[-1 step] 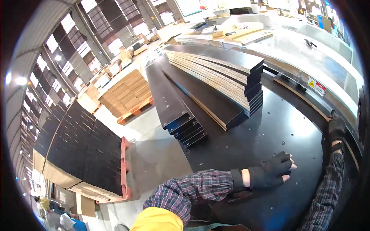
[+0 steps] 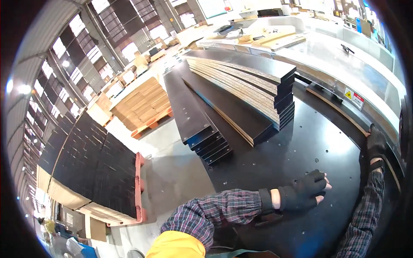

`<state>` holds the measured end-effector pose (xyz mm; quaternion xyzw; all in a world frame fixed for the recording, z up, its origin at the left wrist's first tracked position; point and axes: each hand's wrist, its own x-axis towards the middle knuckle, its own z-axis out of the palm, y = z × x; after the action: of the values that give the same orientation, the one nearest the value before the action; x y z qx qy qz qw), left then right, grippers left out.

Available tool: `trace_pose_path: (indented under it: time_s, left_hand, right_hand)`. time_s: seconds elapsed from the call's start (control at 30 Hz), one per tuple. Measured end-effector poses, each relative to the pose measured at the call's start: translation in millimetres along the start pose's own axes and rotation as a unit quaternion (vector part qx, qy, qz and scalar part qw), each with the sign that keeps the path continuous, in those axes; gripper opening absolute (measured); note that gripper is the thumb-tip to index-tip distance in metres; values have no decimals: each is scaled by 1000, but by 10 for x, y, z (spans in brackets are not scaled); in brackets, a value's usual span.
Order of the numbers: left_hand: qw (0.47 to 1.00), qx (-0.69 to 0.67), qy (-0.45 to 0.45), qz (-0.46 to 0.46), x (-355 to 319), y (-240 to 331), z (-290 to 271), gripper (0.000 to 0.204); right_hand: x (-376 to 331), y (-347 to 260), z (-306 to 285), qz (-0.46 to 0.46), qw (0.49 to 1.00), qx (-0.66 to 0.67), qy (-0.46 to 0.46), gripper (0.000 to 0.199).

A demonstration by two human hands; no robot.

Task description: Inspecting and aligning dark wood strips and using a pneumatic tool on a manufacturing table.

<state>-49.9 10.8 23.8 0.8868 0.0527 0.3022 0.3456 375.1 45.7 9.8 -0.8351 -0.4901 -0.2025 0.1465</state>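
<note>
My left hand [image 2: 303,191], in a black fingerless glove, lies on the dark, hole-dotted table surface [image 2: 327,167]. Its fingers are loosely bent, the thumb apart, with nothing in it. At the far right, my right hand [image 2: 376,142], gloved too, grips a long narrow panel [image 2: 337,106] with a pale brown edge, which lies along the side of a machine; the thumb touches that edge and most of the other fingers are hard to make out. Beyond my left hand stand a tall stack of black panels [image 2: 282,92] with raw chipboard edges and a lower stack [image 2: 193,116].
The machine's pale top [image 2: 322,53] runs along the right, with a warning label [image 2: 354,98] on its side. On the floor to the left, strapped dark boards [image 2: 86,163] rest on a red pallet [image 2: 139,189]. Brown boards [image 2: 142,105] are piled farther back.
</note>
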Motion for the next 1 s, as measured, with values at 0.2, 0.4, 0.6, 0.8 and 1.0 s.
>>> trace_pose_path:
  time_s: [0.2, 0.4, 0.6, 0.8, 1.0]
  left_hand:
    - [999, 23, -47, -10, 24, 38, -28, 39]
    - [997, 51, -59, -6, 56, -18, 36, 40]
    - [989, 31, 52, 131, 189, 180, 48, 45]
    - [968, -2, 132, 213, 222, 455, -140, 41]
    - [872, 250, 307, 288, -310, 913, -1134, 36]
  right_hand:
    - [11, 52, 23, 11, 999, -37, -6, 28]
    - [1, 43, -28, 12, 999, -26, -43, 33]
    - [105, 444, 306, -2, 998, -39, 48, 28]
    - [-113, -203, -374, -90, 984, -57, 145, 19]
    - [-958, -2428, -1644, -263, 892, 363, 60, 20]
